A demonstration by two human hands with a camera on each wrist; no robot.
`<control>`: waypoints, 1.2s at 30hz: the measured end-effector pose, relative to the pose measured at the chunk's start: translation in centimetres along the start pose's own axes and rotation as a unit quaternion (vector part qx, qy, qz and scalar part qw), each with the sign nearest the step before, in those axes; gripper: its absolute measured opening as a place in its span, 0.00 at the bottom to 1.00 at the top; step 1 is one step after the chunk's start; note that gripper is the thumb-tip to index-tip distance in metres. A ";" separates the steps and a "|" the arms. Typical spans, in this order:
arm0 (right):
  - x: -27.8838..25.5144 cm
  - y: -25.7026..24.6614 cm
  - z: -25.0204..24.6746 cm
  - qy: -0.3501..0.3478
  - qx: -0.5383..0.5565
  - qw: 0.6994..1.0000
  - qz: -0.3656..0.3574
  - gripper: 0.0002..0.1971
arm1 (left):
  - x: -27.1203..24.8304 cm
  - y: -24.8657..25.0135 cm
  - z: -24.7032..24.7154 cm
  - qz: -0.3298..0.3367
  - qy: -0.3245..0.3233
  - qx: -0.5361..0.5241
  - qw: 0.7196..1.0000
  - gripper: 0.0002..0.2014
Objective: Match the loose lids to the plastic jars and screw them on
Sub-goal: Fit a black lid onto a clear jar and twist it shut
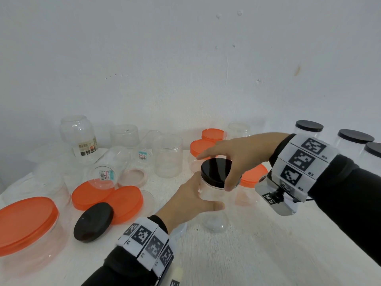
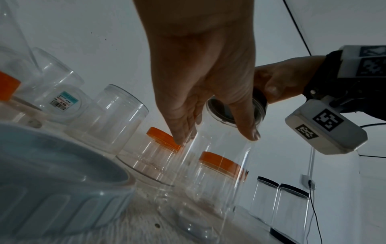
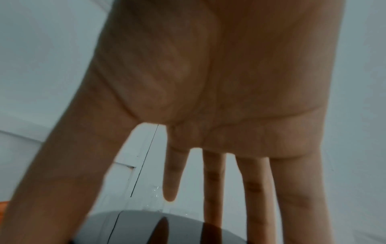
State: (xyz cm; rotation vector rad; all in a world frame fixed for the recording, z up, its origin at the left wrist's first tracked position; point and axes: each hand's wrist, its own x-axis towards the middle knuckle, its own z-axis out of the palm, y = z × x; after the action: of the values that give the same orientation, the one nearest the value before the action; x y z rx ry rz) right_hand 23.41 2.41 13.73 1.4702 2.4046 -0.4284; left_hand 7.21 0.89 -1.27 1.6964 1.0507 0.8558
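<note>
A clear plastic jar point(image 1: 212, 215) stands upright on the white table near the middle, and my left hand point(image 1: 206, 196) grips its upper wall, thumb in front and fingers behind. A black lid point(image 1: 212, 174) sits on its mouth. My right hand point(image 1: 216, 171) hovers over the lid with straight, spread fingers reaching past the far rim, while its thumb touches the near rim. From the left wrist, my left hand point(image 2: 217, 137) wraps the jar point(image 2: 208, 181) just below the lid. In the right wrist view, my right hand point(image 3: 108, 206) spans the lid point(image 3: 146, 227).
A loose black lid point(image 1: 93, 221) and two orange lids point(image 1: 125, 203) lie to the left, beside a wide orange-lidded jar point(image 1: 26, 223). Several open clear jars point(image 1: 168, 155) stand or lie at the back. Orange-lidded jars point(image 1: 252, 175) and black-lidded jars point(image 1: 354, 141) crowd the right.
</note>
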 end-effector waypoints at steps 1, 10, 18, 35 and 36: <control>0.1 0.1 0.0 0.004 -0.001 1.000 -0.005 0.42 | 0.0 -0.1 0.0 0.001 -0.001 0.000 1.000 0.43; 0.5 -0.7 1.3 0.061 -0.030 0.996 0.051 0.39 | 0.1 -0.3 0.0 -0.001 -0.005 0.006 1.000 0.43; 0.0 -0.6 0.0 0.012 0.010 1.000 0.004 0.42 | 0.2 -0.4 0.0 -0.002 0.002 -0.001 1.000 0.43; 0.1 -0.9 -0.1 0.017 -0.007 1.000 -0.008 0.36 | 0.1 -0.3 0.1 0.007 0.001 -0.005 1.000 0.44; 0.2 -0.9 -0.1 0.026 -0.007 1.000 -0.006 0.35 | 0.1 -0.3 0.1 0.006 0.002 -0.005 1.000 0.43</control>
State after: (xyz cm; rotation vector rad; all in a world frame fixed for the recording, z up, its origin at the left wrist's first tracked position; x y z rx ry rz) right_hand 22.50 2.19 13.88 1.4786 2.4531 -0.3814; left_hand 7.26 1.05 -1.57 1.6947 1.0369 0.8716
